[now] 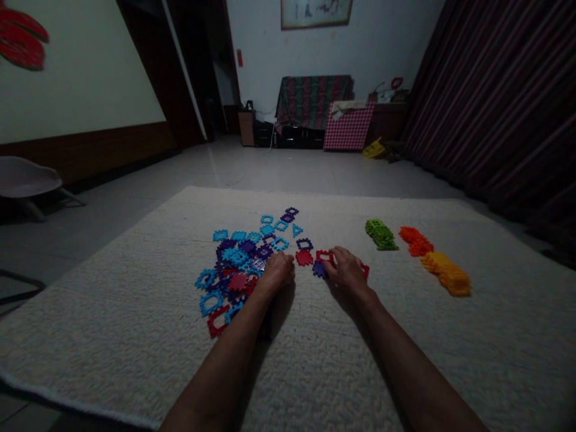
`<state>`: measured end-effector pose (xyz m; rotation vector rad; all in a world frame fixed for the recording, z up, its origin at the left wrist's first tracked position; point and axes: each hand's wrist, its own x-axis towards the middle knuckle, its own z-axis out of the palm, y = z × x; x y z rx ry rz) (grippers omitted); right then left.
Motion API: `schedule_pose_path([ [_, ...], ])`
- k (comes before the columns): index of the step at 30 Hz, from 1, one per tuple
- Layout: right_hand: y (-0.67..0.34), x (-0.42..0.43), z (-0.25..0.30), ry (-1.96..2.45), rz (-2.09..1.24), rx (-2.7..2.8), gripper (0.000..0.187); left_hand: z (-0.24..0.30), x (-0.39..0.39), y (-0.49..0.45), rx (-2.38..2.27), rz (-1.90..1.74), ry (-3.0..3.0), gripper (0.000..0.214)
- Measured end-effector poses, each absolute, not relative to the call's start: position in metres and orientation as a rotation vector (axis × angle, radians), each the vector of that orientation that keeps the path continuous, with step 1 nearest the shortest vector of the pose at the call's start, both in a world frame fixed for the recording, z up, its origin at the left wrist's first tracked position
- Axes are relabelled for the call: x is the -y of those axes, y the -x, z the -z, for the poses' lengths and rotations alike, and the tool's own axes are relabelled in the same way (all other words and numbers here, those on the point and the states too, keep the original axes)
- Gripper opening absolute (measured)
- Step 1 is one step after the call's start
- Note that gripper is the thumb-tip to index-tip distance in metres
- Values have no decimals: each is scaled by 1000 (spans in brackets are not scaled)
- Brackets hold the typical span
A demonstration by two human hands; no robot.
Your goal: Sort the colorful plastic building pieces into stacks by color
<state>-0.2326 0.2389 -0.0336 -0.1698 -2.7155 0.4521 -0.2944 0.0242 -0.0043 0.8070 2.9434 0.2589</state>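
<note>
- Left hand (279, 270): lowered at the near right edge of the mixed pile, fingers curled inward with little gap showing; whether it had hold of a piece could not be told, the fingertips being hidden.
- Right hand (347, 271): palm down, fingers bent and partly spread, fingertips at the hollow red piece; contact seemed likely, a firm hold could not be confirmed.
- Hollow red piece (318, 256): at the right hand's fingertips, on the side toward the left hand.
- Dark blue-purple tile (318, 269): just on the near side of the hollow red piece, by the right thumb.
- Solid red tile (304, 258): between the hands, just beside the left one.
- Second red piece (366, 273): partly covered, at the outer side of the right hand.
- Purple frame (310, 244): beyond the solid red tile, ahead of both hands.
- Mixed pile (236, 258): light blue, purple and red pieces, overlapping, left of and under the left hand.
- Green stack (381, 234), orange stack (416, 241), yellow stack (446, 273): well to the right of the right hand, each a single colour.
- Handling, as judged: a rim pinch suited the hollow piece; the thumb was best kept clear of the blue-purple tile, lest it be dragged along; toothed edges could snag, so a straight lift from the mat (135, 270) seemed safer than sliding.
</note>
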Motion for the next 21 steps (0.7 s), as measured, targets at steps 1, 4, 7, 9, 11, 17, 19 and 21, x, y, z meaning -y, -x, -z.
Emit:
schedule_pose_path([
  [1,239,-231,30,192,-440,2777,28,2,-23,296,-2941,-289,-809,29],
  [4,256,-211,21,327,-406,2906,44,-7,-15,300,-2958,-373,-759,34],
  [7,268,-192,18,432,-444,2930,59,-11,-8,301,-2985,-440,-677,34],
  [9,274,-182,17,435,-484,2944,61,-10,-5,301,-2977,-475,-681,31],
  [11,279,-174,17,431,-506,2969,56,-7,-3,301,-2947,-487,-733,31],
  [17,283,-167,11,264,-592,2922,29,-3,-4,299,-2889,-426,-807,25],
  [19,282,-168,11,183,-647,2921,16,-4,-7,298,-2899,-398,-770,26],
  [21,280,-170,11,142,-675,2921,9,-4,-11,296,-2910,-368,-727,27],
])
